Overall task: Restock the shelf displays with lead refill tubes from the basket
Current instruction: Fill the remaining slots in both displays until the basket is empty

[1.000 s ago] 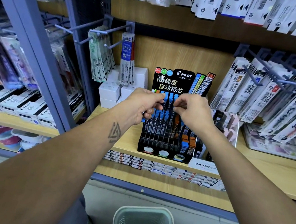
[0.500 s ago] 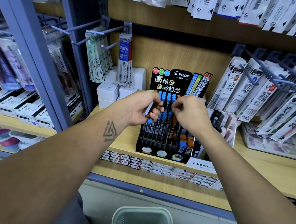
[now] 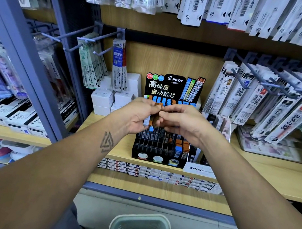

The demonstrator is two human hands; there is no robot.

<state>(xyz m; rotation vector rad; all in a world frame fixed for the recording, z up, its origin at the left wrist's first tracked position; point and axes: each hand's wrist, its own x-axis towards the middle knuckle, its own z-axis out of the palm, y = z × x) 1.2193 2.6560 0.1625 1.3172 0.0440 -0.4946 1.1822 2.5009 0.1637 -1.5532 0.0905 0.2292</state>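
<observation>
A black Pilot lead display stand sits on the wooden shelf, its slots filled with blue-capped and orange-capped refill tubes. My left hand grips a small bunch of lead refill tubes, with white, orange and blue ends showing below the fingers. My right hand meets it in front of the stand and pinches an orange-capped tube at the top of the bunch. The pale green basket stands on the floor below; what lies inside it is not visible.
Hanging refill packs on metal hooks flank the stand on the right, more packs on the left. White boxes sit behind left. A MONO display stands right of the stand. A blue shelf post rises at left.
Both hands have drawn back from the stand's upper rows toward me. The bunch of tubes in my left hand now shows more, and my right fingers have closed on its top.
</observation>
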